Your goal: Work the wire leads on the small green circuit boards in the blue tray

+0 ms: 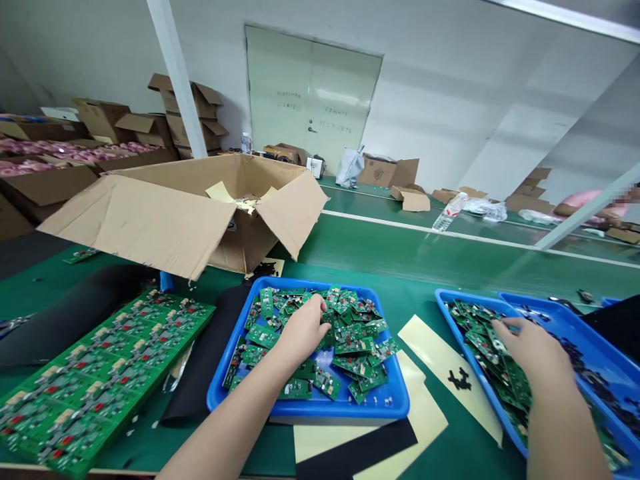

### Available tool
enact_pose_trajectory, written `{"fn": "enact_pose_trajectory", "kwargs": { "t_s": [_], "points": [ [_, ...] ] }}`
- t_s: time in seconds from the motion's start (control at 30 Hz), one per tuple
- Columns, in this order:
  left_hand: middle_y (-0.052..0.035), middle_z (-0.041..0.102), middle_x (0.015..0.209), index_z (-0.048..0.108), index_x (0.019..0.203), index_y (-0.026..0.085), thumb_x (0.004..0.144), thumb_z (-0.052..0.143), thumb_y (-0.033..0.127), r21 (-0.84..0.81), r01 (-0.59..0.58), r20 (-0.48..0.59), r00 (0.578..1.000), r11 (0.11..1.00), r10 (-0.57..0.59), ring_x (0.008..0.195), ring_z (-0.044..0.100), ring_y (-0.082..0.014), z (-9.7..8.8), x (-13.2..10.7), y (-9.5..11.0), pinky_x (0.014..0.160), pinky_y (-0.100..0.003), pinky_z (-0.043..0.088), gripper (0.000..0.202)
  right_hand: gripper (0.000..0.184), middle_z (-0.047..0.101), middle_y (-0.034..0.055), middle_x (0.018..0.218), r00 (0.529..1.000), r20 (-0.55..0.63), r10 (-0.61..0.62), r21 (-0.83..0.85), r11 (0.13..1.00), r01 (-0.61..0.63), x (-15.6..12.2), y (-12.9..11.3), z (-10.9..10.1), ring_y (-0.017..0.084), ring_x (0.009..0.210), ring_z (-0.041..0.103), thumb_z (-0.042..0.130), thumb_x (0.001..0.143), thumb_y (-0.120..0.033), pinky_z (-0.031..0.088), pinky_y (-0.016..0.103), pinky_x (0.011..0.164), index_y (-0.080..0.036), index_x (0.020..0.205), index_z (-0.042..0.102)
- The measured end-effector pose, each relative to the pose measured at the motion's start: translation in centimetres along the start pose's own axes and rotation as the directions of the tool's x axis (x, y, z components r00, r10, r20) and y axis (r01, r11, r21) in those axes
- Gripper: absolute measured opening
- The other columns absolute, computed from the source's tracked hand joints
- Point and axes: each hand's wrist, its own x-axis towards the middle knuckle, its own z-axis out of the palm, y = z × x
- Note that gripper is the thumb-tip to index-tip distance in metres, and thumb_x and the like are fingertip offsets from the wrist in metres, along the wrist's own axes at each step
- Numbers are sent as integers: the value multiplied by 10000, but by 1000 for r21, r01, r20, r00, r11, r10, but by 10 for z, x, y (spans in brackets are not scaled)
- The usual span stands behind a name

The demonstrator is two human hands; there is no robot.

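Note:
My left hand (pixel 301 331) reaches into a blue tray (pixel 320 403) heaped with small green circuit boards (pixel 353 347); its fingers curl down onto the boards near the tray's middle. My right hand (pixel 533 347) rests palm down in a second blue tray (pixel 453 317) at the right, fingers bent over a row of stacked green boards (pixel 487 347). Whether either hand has a board pinched is hidden under the fingers.
A large green panel of joined boards (pixel 95 380) lies at the left. An open cardboard box (pixel 200 207) stands behind the trays. Yellow and black sheets (pixel 440 363) lie between the trays. A third blue tray (pixel 600 360) holds dark parts. More boxes and a water bottle (pixel 449 213) sit beyond.

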Motion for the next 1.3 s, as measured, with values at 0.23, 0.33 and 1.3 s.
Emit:
{"fn": "enact_pose_trajectory", "kwargs": {
  "t_s": [0.23, 0.33, 1.3],
  "points": [
    [-16, 562, 746, 595, 884, 183, 745, 553, 203, -314, -53, -65, 997, 948, 35, 714, 594, -194, -6, 4, 0, 686, -337, 501, 147, 339, 693, 97, 946, 681, 187, -708, 522, 659, 542, -78, -121, 39, 234, 785, 624, 500, 823, -409, 481, 368, 726, -180, 987, 688],
    [-14, 563, 786, 540, 920, 172, 783, 523, 293, -461, -57, -68, 997, 886, 29, 686, 623, -169, -9, 6, 2, 670, -330, 536, 183, 349, 670, 48, 760, 617, 153, -772, 616, 563, 552, -97, -157, 60, 195, 653, 583, 541, 821, -372, 470, 348, 674, -174, 1085, 653],
    [-20, 669, 739, 676, 878, 141, 767, 566, 288, -399, 37, 276, 958, 916, 81, 651, 599, -158, -6, -2, 24, 608, -255, 447, 214, 513, 519, 23, 807, 472, 44, -881, 953, 180, 246, -116, -141, 70, 174, 756, 552, 367, 900, -594, 475, 284, 684, -219, 1247, 424]
  ]
}}
